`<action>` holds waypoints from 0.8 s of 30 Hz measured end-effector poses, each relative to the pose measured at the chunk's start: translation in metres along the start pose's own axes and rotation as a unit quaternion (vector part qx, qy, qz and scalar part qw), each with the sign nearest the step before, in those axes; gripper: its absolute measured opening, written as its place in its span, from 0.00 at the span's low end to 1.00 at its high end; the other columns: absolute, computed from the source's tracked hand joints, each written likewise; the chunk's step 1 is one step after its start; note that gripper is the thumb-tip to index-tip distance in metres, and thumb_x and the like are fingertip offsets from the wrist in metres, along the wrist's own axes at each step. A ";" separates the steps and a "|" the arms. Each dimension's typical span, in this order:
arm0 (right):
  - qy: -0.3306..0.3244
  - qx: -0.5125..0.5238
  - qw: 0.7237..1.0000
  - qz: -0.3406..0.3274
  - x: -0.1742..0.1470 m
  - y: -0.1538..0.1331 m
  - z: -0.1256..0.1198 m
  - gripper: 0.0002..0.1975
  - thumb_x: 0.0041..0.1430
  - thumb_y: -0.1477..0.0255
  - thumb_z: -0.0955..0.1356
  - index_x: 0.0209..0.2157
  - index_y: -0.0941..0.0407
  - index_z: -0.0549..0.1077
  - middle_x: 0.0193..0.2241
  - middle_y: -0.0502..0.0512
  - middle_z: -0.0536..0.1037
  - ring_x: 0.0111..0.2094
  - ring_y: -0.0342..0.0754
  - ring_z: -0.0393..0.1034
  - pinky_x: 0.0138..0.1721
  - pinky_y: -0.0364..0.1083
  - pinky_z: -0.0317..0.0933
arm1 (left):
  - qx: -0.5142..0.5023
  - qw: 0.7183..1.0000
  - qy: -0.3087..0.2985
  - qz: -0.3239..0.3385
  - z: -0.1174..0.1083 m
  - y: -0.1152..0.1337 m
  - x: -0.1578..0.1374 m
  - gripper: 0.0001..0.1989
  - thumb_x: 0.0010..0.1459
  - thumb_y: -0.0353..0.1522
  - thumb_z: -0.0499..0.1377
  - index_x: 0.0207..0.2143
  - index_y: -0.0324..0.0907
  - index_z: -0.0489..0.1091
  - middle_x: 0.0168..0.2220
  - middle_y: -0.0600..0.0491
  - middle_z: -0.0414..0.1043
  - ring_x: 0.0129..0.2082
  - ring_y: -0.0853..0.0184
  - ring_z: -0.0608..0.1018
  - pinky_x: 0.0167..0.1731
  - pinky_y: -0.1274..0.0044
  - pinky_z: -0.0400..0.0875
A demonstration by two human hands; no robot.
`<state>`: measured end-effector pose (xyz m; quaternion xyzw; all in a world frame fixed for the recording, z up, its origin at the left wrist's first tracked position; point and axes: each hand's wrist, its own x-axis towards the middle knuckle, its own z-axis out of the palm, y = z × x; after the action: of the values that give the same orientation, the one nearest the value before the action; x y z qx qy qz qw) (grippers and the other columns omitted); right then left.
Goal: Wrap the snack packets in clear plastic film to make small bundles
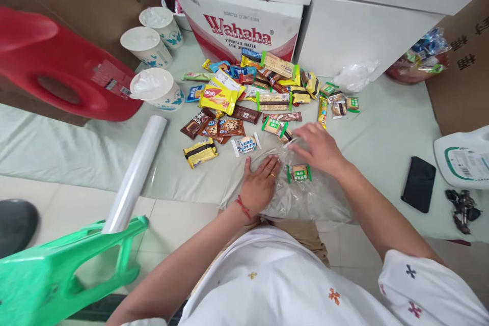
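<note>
My left hand (262,183) lies flat with fingers stretched out, pressing on a clear plastic bag (301,201) at the table's near edge. My right hand (319,147) is over the bag's far right side, thumb and fingers apart. Its fingertips are beside a small biscuit packet (286,136), with no clear grip visible. A green-ended biscuit packet (299,173) lies on or in the bag between my hands; I cannot tell which. Just beyond my left hand are a white-and-blue packet (246,144) and a yellow packet (200,153).
A pile of wrapped snacks (275,102) spreads before a Wahaha carton (244,25). Paper cups (158,90) and a red jug (72,71) stand left, near a white roll (135,173) and green stool (57,265). A phone (418,184) and keys (463,210) lie right.
</note>
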<state>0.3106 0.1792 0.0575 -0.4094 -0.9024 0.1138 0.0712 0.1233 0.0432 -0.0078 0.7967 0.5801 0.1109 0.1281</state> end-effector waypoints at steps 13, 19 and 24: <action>-0.053 -0.094 0.983 0.149 0.050 0.017 -0.002 0.29 0.63 0.50 0.66 0.51 0.61 0.76 0.47 0.71 0.76 0.52 0.68 0.64 0.51 0.59 0.61 | 0.002 1.000 0.010 0.009 0.004 -0.003 -0.003 0.27 0.70 0.31 0.46 0.70 0.43 0.58 0.71 0.44 0.56 0.71 0.58 0.60 0.70 0.46 0.31; -0.113 -0.095 0.971 0.187 0.066 -0.003 0.015 0.32 0.58 0.51 0.70 0.55 0.60 0.73 0.58 0.70 0.71 0.58 0.68 0.59 0.54 0.61 0.59 | 0.005 1.000 0.008 0.008 0.002 -0.003 -0.002 0.27 0.69 0.31 0.47 0.69 0.44 0.60 0.71 0.45 0.57 0.71 0.57 0.61 0.70 0.46 0.34; -0.111 -0.076 0.978 0.161 0.071 0.004 -0.013 0.25 0.57 0.61 0.71 0.52 0.61 0.75 0.50 0.68 0.75 0.53 0.66 0.63 0.50 0.57 0.59 | -0.006 1.000 0.011 0.001 0.000 -0.001 -0.003 0.27 0.69 0.31 0.48 0.69 0.44 0.60 0.71 0.45 0.58 0.71 0.56 0.61 0.70 0.46 0.35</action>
<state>0.2698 0.2371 0.0712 -0.5384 -0.8330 0.0994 -0.0798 0.1213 0.0406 -0.0083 0.7950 0.5803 0.1234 0.1263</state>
